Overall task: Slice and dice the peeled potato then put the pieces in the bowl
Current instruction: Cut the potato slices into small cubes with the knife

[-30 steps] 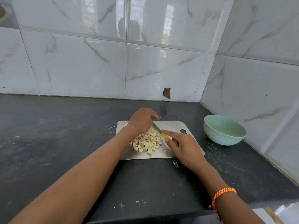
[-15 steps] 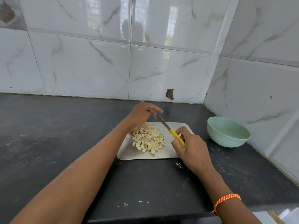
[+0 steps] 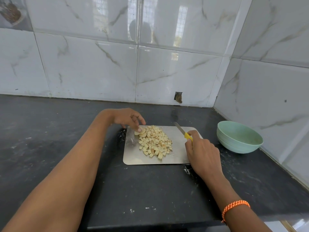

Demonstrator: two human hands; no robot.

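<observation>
**Knife gripped in the right hand, left fingers reaching for the uncut slices**

Gripping the yellow handle of the knife (image 3: 183, 133), the right hand (image 3: 203, 152) is curling its fingers around it near the right edge of the board, with the blade pointing up and away toward the wall, apparently lifted clear of the pile. The left hand (image 3: 127, 118) is hovering at the board's far left corner, fingers bent downward, fingertips touching a couple of round potato slices (image 3: 141, 132); can't really tell if it's pinching them or just pressing.

Going by size: the dark countertop (image 3: 50, 139) is taking up most of the view, backed by white marble-look wall tiles (image 3: 83, 64). The metal cutting board (image 3: 133, 158) is sitting in the middle. The mint green bowl (image 3: 239, 137) is sitting to the right of the board, near the side wall, no potato in it. The diced potato pieces (image 3: 156, 142) are lying heaped on the board between both hands. An orange bracelet (image 3: 234, 207) is sitting on the right wrist.
</observation>
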